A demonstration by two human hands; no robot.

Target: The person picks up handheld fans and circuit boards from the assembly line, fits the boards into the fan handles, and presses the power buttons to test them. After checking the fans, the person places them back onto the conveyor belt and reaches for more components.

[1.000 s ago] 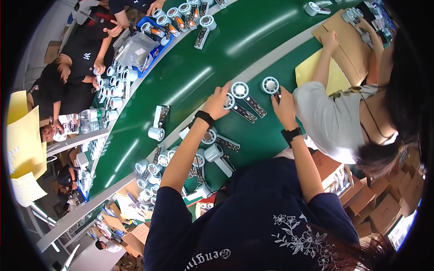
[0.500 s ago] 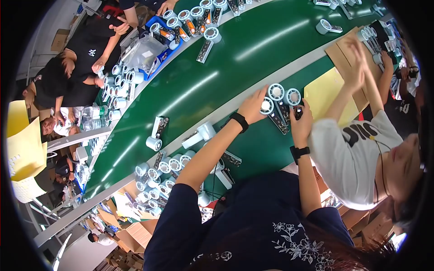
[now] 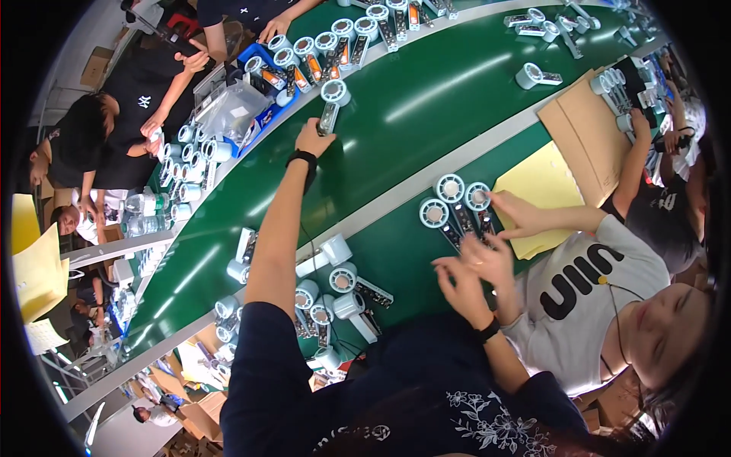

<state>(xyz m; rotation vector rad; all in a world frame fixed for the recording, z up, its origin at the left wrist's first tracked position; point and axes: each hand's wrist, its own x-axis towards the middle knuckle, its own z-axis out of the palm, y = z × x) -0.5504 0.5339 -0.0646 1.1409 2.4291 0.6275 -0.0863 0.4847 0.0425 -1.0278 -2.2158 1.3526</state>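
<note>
My left hand [image 3: 314,139] reaches out over the green belt. Its fingers are closed on the handle of a light-blue handheld fan [image 3: 333,93] with a round head and exposed dark parts in the handle. My right hand [image 3: 462,289] is empty, fingers apart, just below three similar fans [image 3: 450,188] lying side by side on the green work surface. A co-worker in a white shirt has one hand [image 3: 520,215] at the rightmost of these fans. The co-worker's other hand [image 3: 491,261], blurred, is close beside my right hand and partly covers the handles.
More fan bodies [image 3: 343,278] lie left of my torso, partly behind my left arm. Across the belt [image 3: 426,91] stand rows of fans, a blue bin [image 3: 266,122] and other workers. A yellow sheet [image 3: 537,198] and brown cardboard [image 3: 582,137] lie to the right.
My left hand has left the three fans and moved far left onto a fan on the belt. My right hand has come off its fan and drawn back; the co-worker's hands have come down to the three fans.
</note>
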